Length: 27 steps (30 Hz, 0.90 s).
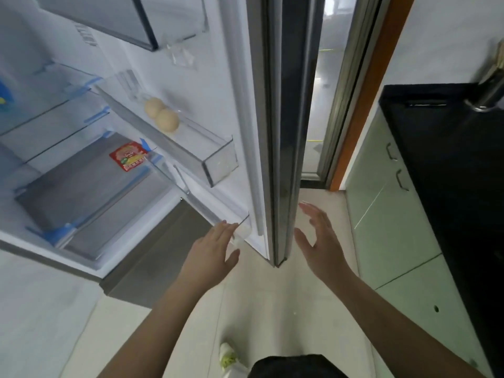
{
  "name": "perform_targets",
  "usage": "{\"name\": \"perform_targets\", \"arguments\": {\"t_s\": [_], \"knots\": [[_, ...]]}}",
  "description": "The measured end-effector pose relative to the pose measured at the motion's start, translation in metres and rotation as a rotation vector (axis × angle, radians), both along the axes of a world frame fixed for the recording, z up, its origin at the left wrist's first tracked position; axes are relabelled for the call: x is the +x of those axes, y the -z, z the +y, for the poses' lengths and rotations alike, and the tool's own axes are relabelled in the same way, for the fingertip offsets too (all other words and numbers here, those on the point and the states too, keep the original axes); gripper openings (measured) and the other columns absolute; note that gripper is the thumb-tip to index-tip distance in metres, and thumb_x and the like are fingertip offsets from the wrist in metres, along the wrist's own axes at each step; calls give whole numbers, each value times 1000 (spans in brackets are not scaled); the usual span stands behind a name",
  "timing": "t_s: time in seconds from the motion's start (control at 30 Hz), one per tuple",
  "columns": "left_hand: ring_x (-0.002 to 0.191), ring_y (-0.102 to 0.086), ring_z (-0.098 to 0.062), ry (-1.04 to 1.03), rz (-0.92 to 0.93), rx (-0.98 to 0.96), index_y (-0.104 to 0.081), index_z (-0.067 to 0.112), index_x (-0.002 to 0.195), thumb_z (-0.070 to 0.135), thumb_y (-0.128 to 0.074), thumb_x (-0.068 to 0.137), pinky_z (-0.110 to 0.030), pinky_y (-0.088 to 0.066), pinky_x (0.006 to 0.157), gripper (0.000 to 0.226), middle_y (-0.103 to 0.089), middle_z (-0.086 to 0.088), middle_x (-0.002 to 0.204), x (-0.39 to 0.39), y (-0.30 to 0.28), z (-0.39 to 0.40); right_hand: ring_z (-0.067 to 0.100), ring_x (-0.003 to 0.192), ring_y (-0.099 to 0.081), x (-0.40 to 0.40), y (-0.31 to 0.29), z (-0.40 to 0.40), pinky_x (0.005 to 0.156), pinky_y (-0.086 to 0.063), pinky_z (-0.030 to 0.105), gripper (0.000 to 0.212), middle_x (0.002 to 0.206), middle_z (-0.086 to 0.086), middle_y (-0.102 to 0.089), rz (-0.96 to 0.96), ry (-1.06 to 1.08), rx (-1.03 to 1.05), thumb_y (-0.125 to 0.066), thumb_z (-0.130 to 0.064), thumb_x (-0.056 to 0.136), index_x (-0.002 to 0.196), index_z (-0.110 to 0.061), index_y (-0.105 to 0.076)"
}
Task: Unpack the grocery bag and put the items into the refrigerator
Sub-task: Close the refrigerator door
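The refrigerator stands open at the left, its door swung out edge-on toward me. Two pale eggs rest in a clear door bin. A red food packet lies on a glass shelf inside. My left hand is open, its fingertips touching the corner of the lowest door bin. Just right of the door's outer edge, my right hand hovers open and empty. No grocery bag is in view.
A black countertop over pale green cabinet doors runs along the right. A metal faucet shows at the top right. A doorway with an orange frame lies behind the door. Tiled floor is below me.
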<state>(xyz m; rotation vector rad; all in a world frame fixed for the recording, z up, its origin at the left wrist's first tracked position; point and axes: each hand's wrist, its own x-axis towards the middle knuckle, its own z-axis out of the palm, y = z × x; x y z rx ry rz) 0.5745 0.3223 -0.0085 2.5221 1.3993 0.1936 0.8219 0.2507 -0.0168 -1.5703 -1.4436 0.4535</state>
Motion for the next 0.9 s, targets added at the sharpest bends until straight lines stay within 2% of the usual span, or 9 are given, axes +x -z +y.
{"name": "perform_targets", "arguments": {"t_s": [0.1, 0.17, 0.27, 0.33, 0.43, 0.57, 0.67, 0.77, 0.9], "knots": [[132, -46, -19, -47, -15, -14, -42, 23, 142, 42, -55, 91, -41, -44, 101, 56, -46, 2, 144, -9, -7, -11, 13, 133, -41, -6, 1, 5, 108, -37, 30, 58, 148, 0, -39, 148, 6, -94, -55, -25, 95, 147, -21, -32], [132, -45, -15, -91, -75, -8, -43, 25, 142, 43, -52, 91, -39, -41, 105, 55, -48, 6, 142, -14, -14, -24, 9, 135, -37, -15, 2, 7, 110, -33, 30, 59, 150, -8, -35, 232, -47, -184, -55, -26, 95, 148, -28, -28], [124, -47, 1, -186, -302, -33, -49, 28, 137, 32, -56, 94, -19, -36, 104, 44, -52, 14, 135, -19, -31, -54, -1, 130, -39, -33, 5, 8, 109, -32, 24, 49, 142, -22, -40, 283, -131, -261, -53, -28, 98, 143, -35, -36], [115, -53, 4, -259, -495, -92, -53, 31, 132, 22, -59, 94, -9, -38, 95, 39, -59, 17, 123, -21, -41, -73, -4, 121, -48, -46, 2, 8, 105, -39, 24, 35, 132, -22, -51, 403, -159, -268, -52, -26, 99, 133, -35, -48], [106, -61, -4, -338, -613, -143, -55, 39, 123, 17, -57, 95, -18, -48, 89, 36, -64, 19, 113, -29, -42, -91, -2, 107, -58, -61, -2, 8, 94, -49, 26, 24, 114, -17, -61, 564, -176, -275, -50, -18, 100, 117, -33, -58], [106, -63, -7, -401, -636, -213, -55, 43, 121, 34, -51, 93, -32, -53, 90, 29, -64, 20, 115, -39, -38, -103, 15, 103, -62, -81, 1, 11, 97, -49, 42, 30, 106, -6, -65, 622, -263, -297, -43, -4, 99, 110, -24, -61], [106, -63, -7, -412, -659, -191, -52, 45, 120, 35, -48, 91, -30, -51, 90, 31, -63, 22, 114, -47, -42, -109, 22, 104, -63, -101, 0, 16, 98, -48, 46, 29, 107, 2, -66, 653, -343, -357, -38, -2, 101, 110, -17, -60], [106, -63, -7, -449, -664, -169, -52, 38, 123, 40, -47, 89, -31, -51, 91, 34, -63, 20, 112, -62, -45, -112, 22, 101, -65, -125, -5, 19, 99, -48, 48, 25, 106, 2, -67, 678, -407, -396, -39, -4, 101, 110, -15, -60], [100, -62, -7, -535, -660, -114, -54, 35, 117, 31, -51, 90, -26, -50, 87, 27, -64, 17, 106, -89, -42, -112, 21, 106, -63, -162, -12, 24, 101, -46, 49, 22, 108, -2, -67, 625, -504, -455, -49, -21, 93, 105, -32, -65]]}}
